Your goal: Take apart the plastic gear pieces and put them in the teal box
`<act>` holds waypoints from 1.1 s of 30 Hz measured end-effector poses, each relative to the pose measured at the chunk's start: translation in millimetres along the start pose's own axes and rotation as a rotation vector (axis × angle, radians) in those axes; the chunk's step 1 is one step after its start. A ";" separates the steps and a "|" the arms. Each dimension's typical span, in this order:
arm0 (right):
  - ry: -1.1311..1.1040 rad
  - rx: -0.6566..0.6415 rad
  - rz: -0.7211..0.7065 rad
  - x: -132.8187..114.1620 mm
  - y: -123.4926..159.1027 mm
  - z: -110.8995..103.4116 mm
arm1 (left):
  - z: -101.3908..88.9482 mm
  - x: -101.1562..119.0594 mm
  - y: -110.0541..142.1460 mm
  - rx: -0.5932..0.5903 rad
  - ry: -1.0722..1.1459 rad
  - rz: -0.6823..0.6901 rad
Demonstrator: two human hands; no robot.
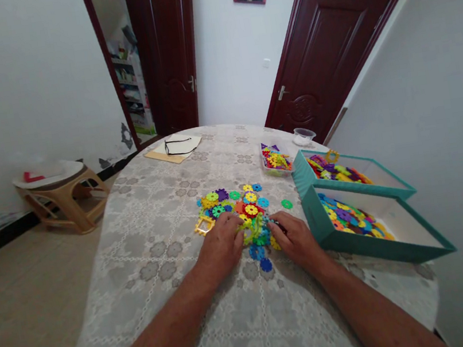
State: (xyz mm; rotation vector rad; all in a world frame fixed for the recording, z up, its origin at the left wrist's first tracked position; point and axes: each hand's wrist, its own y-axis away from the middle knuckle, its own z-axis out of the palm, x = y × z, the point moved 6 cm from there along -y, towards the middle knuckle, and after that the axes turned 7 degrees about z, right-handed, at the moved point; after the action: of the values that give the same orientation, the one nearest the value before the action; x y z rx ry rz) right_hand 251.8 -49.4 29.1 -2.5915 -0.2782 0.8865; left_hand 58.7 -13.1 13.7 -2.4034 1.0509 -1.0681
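A pile of colourful plastic snowflake building discs (251, 209) lies mid-table, with both hands over its near side. My left hand (223, 239) is closed, thumb and fingers on some yellow-green snowflake discs (252, 229) that look joined together. From the other side my right hand (293, 235) reaches in with curled fingers by teal-blue pieces; what it pinches is too small to make out. A yellow square frame piece (204, 225) lies left of my left hand. Blue discs (265, 264) sit between my wrists, and a green disc (287, 204) lies apart on the right.
Two teal boxes (385, 252) of loose pieces stand at the right, close to my right forearm. Behind them are a clear tub (276, 159) of pieces and a clear bowl (304, 136). Glasses (178, 146) rest on papers at the far left. A stool (68, 201) stands beyond the table.
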 end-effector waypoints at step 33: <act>-1.132 -0.121 0.711 18.3 14.1 37.3 | 10.4 8.5 1.6 -0.168 0.899 -0.505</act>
State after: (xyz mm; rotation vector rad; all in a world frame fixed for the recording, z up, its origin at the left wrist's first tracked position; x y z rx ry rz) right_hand 243.7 -45.7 -13.9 -1.9600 0.3502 2.5750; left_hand 69.5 -20.5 10.2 -2.3794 0.7537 -2.4613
